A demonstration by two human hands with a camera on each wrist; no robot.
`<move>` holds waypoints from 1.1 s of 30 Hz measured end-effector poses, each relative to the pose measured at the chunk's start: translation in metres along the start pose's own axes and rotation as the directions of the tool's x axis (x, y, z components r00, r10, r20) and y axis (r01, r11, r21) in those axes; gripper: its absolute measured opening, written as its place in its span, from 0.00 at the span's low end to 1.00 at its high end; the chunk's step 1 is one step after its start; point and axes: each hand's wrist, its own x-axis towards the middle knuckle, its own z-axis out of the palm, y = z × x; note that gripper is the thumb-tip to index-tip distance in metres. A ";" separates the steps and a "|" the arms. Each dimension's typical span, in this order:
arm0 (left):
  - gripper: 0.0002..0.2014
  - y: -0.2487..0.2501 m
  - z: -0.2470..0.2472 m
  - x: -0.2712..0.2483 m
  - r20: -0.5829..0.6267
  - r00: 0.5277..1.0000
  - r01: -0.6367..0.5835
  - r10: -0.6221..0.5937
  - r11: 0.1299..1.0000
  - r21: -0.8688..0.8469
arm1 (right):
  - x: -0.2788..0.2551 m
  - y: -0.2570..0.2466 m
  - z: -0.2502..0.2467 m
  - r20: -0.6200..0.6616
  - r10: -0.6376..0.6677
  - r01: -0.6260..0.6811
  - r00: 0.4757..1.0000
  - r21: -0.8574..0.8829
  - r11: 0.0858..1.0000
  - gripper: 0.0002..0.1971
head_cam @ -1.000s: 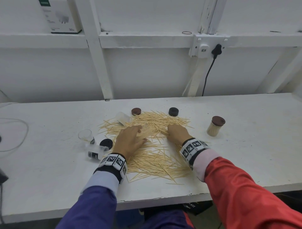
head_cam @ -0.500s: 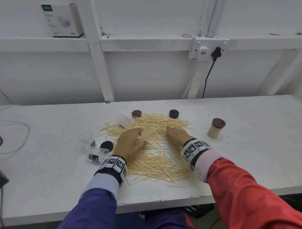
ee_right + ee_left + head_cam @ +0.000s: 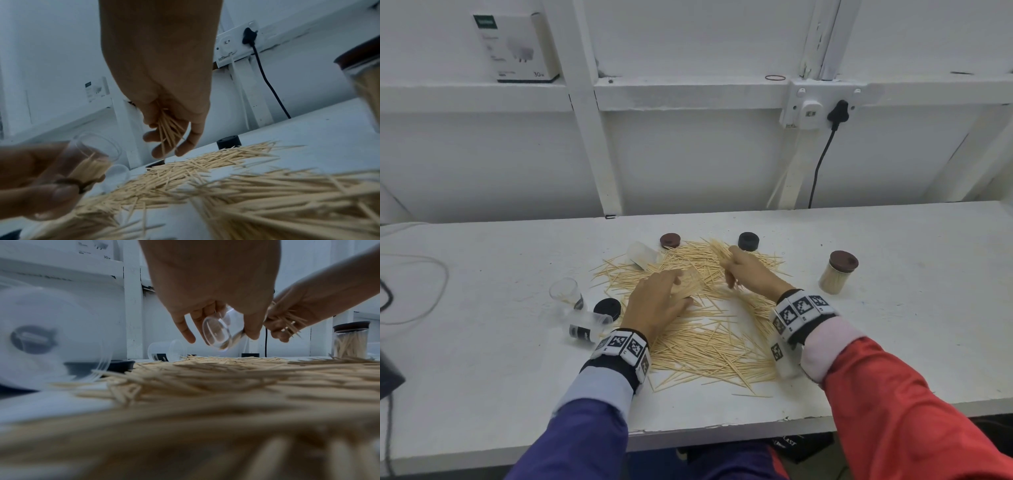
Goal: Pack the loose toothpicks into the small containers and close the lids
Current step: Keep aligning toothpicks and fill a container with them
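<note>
Since the earlier frames, the right hand point(image 3: 748, 274) has risen off the pile and now sits higher in the frame, clenched around a bundle of toothpicks point(image 3: 168, 129); previously it lay flat on the heap. The left hand point(image 3: 657, 305) has barely shifted, staying at centre frame.

Count, head view:
- Containers: five. One clear container point(image 3: 221, 332) is gripped by the left hand's curled fingers and thumb, tilted above the pile, mouth toward the right hand; it is partly filled with toothpicks. One closed container point(image 3: 837, 275) stands upright at right of frame, packed with toothpicks, brown lid on. One upright open container point(image 3: 566, 293) at left of centre; its contents cannot be judged. One tipped container point(image 3: 585, 325) lies on its side just below it. One more toppled container point(image 3: 642, 253) lies on its side at the upper left edge of the pile.
- Loose lids: three. One brown lid point(image 3: 670, 241) and one black lid point(image 3: 748, 241) sit at the top edge of the pile; a second black cap point(image 3: 607, 307) lies beside the tipped container.
- Loose toothpicks point(image 3: 709, 346): too many to count, spread over the middle of the white table point(image 3: 893, 342) between and below both hands.

Other items: one white box point(image 3: 517, 48) on the ledge at upper left; one wall socket point(image 3: 816, 106) with a black plug at upper right.
</note>
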 end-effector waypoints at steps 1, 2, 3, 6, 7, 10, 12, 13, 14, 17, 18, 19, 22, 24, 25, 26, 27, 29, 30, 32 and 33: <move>0.28 0.000 0.000 0.000 -0.002 1.000 -0.002 0.002 1.000 -0.001 | -0.001 -0.004 0.001 -0.024 -0.016 0.018 1.000 0.091 0.996 0.07; 0.28 0.000 0.000 0.000 -0.002 1.000 -0.005 0.005 1.000 -0.001 | -0.002 -0.007 0.003 -0.051 -0.028 0.037 0.998 0.188 0.981 0.07; 0.28 0.000 0.000 -0.001 -0.004 1.000 -0.010 0.010 1.000 -0.002 | -0.002 -0.010 0.005 -0.081 -0.033 0.054 0.996 0.287 0.957 0.06; 0.27 0.000 -0.001 -0.001 -0.011 1.000 -0.029 0.029 1.000 -0.007 | 0.000 -0.017 0.013 -0.168 0.008 0.091 0.986 0.569 0.817 0.07; 0.27 0.001 -0.002 -0.001 -0.011 0.999 -0.030 0.030 1.000 -0.007 | 0.002 -0.019 0.015 -0.190 0.027 0.105 0.981 0.649 0.754 0.07; 0.27 0.003 -0.003 -0.002 -0.007 0.999 -0.032 0.032 0.999 -0.016 | 0.010 -0.020 0.022 -0.220 0.047 0.150 0.974 0.789 0.596 0.10; 0.28 0.005 -0.004 -0.002 0.002 0.999 -0.040 0.040 0.999 -0.029 | 0.013 -0.019 0.028 -0.232 0.051 0.164 0.971 0.810 0.563 0.10; 0.28 0.006 -0.004 -0.003 0.009 0.999 -0.047 0.047 0.998 -0.033 | 0.013 -0.020 0.031 -0.239 0.055 0.167 0.969 0.807 0.566 0.12; 0.28 0.006 -0.005 -0.003 0.014 0.998 -0.053 0.053 0.998 -0.037 | 0.012 -0.020 0.034 -0.244 0.062 0.164 0.968 0.798 0.580 0.14; 0.28 0.008 -0.005 -0.005 0.011 0.998 -0.061 0.062 0.997 -0.055 | 0.010 -0.023 0.045 -0.229 0.064 0.138 0.971 0.762 0.633 0.20; 0.28 0.009 -0.005 -0.005 0.009 0.998 -0.062 0.063 0.996 -0.062 | 0.010 -0.023 0.048 -0.218 0.065 0.125 0.974 0.750 0.649 0.21; 0.28 0.009 -0.006 -0.005 0.009 0.998 -0.062 0.063 0.996 -0.066 | 0.009 -0.023 0.052 -0.212 0.058 0.120 0.976 0.737 0.665 0.21; 0.28 0.010 -0.006 -0.005 0.013 0.998 -0.055 0.056 0.996 -0.071 | 0.004 -0.025 0.060 -0.233 0.039 0.123 0.972 0.641 0.757 0.16; 0.28 0.010 -0.006 -0.005 0.010 0.999 -0.045 0.046 0.997 -0.069 | 0.000 -0.027 0.065 -0.233 0.029 0.116 0.972 0.584 0.803 0.19; 0.28 0.010 -0.006 -0.005 0.009 0.999 -0.041 0.042 0.997 -0.066 | -0.002 -0.030 0.069 -0.219 0.017 0.113 0.976 0.568 0.815 0.19; 0.28 0.010 -0.005 -0.005 0.008 0.999 -0.036 0.037 0.997 -0.064 | -0.003 -0.031 0.072 -0.200 0.005 0.106 0.980 0.540 0.835 0.18; 0.28 0.009 -0.005 -0.005 0.008 1.000 -0.028 0.029 0.997 -0.066 | -0.004 -0.032 0.074 -0.183 -0.009 0.105 0.983 0.523 0.846 0.18; 0.28 0.008 -0.005 -0.005 0.006 1.000 -0.011 0.011 0.997 -0.077 | -0.006 -0.033 0.077 -0.169 -0.019 0.109 0.985 0.542 0.833 0.14; 0.28 0.008 -0.005 -0.005 0.002 1.000 -0.005 0.006 0.997 -0.081 | -0.008 -0.034 0.077 -0.173 -0.014 0.111 0.985 0.566 0.817 0.13; 0.28 0.007 -0.005 -0.005 -0.008 1.000 -0.001 0.000 0.997 -0.082 | -0.011 -0.034 0.075 -0.183 -0.004 0.116 0.983 0.610 0.784 0.16; 0.28 0.007 -0.005 -0.005 -0.011 1.000 -0.001 0.000 0.997 -0.081 | -0.012 -0.033 0.075 -0.185 -0.003 0.120 0.983 0.623 0.773 0.17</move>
